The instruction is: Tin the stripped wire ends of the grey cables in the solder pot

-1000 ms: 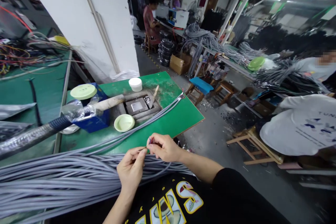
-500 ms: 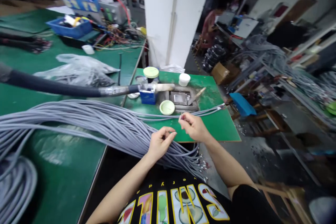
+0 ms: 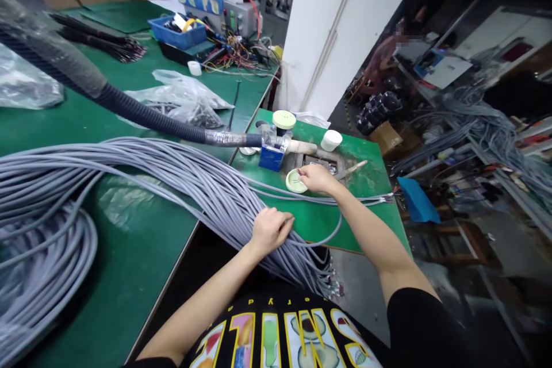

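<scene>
My right hand point(image 3: 317, 178) is closed in a pinch at the rim of a shallow pale-green dish point(image 3: 293, 187). Thin wires show at its fingertips, over the inside of the dish. A thick bundle of grey cables point(image 3: 202, 175) runs across from the left and droops past the front edge. My left hand point(image 3: 271, 231) lies on this bundle with its fingers curled round cables; its fingertips are mostly hidden. One grey cable loops out to the right, below my right forearm.
Behind the dish are a solder pot point(image 3: 321, 164), a blue box point(image 3: 271, 159) supporting a dark hose point(image 3: 150, 118), a lidded jar point(image 3: 283, 121) and a white cup point(image 3: 331, 141). A white pillar point(image 3: 328, 29) rises behind. Another person sits far right.
My right hand has moved forward to the dish, away from my left hand. My left hand has turned palm down onto the cables. The view has shifted left.
</scene>
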### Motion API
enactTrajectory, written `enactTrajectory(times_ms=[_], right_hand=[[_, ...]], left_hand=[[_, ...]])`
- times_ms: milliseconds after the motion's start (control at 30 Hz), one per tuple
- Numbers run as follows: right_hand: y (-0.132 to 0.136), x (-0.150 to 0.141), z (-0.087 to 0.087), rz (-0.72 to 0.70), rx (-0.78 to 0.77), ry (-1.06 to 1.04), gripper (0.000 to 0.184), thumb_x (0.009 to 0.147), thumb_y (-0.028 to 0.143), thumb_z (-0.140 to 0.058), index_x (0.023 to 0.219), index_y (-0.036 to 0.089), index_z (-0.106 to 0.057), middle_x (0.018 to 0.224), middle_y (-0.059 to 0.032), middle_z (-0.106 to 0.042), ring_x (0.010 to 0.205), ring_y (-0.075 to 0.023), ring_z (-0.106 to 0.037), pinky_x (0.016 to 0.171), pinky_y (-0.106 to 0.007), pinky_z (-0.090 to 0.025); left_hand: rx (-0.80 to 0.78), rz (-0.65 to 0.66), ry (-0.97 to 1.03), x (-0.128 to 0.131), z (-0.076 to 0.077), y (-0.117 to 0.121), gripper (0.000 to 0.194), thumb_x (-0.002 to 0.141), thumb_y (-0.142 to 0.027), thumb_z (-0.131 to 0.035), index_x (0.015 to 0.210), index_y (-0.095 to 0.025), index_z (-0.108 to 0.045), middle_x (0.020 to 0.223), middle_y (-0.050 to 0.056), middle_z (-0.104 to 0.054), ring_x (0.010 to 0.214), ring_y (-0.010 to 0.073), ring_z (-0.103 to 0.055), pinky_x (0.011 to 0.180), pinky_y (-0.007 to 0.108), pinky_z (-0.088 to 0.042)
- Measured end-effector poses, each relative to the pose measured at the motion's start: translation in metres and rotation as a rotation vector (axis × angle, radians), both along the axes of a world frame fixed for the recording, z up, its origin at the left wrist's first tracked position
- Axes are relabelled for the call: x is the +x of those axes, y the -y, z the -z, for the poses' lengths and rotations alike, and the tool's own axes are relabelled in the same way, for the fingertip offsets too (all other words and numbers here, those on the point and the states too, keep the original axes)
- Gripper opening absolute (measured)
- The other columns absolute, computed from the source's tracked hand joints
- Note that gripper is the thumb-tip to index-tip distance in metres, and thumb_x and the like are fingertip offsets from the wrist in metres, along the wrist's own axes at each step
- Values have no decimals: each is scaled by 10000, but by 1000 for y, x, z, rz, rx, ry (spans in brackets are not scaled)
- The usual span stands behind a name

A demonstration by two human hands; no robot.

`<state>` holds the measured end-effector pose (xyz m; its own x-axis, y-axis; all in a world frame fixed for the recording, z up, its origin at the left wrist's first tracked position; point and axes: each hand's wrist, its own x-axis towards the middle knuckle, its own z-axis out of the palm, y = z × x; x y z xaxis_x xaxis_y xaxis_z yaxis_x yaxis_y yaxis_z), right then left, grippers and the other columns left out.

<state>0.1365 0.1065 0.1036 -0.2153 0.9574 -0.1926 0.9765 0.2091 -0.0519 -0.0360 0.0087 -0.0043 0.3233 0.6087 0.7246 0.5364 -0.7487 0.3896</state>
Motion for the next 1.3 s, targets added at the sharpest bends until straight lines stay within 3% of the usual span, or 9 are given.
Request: enactTrajectory(times_ms=[267,533,700,833,1000,1300], right_hand=[[-6,-15,2,24,-81,133,289,840,246,-484,1010,124,-684,1039,-175,-696,941,-249,-661,710,-260,-426],[-7,-17,7,15,-55,153,292,822,237,-492,981,99,-693,1010,-202,-698,918,-268,-663,702,-281,-432],[-8,10,-13,-11,-11,93,283,837,247,-449,864,127,-703,912,-122,-714,793,-184,-636,623,-242,-362],[-19,48,-21,138,39,0,244,808,258,-495,759,119,-689,774,-67,-686,662,-133,-561,552,-232,-298],[-41,79,-6,254,17,8,210,791,246,-535,721,117,-686,704,-45,-656,621,-116,-527,528,-213,-287],[-64,90,23,304,-41,4,194,747,234,-555,739,124,-714,661,-54,-645,658,-152,-573,528,-213,-332]], left_hand=[[34,11,32,-1,0,0,77,865,-199,-561,833,-168,-623,613,0,-618,566,131,-508,572,296,-326],[42,10,45,-2,-1,0,68,859,-195,-565,836,-161,-619,605,0,-607,559,132,-498,567,296,-323],[34,20,49,-1,0,-1,53,855,-180,-569,846,-160,-618,602,-3,-603,555,130,-485,562,296,-313],[29,24,63,-1,1,-1,48,852,-174,-571,841,-160,-616,588,-4,-578,559,133,-477,562,293,-310],[-3,35,130,-3,2,1,26,842,-166,-584,846,-173,-609,640,8,-596,608,139,-502,591,290,-340],[-3,55,139,-4,0,0,78,809,-131,-621,863,-180,-593,682,9,-631,635,145,-521,604,296,-347]])
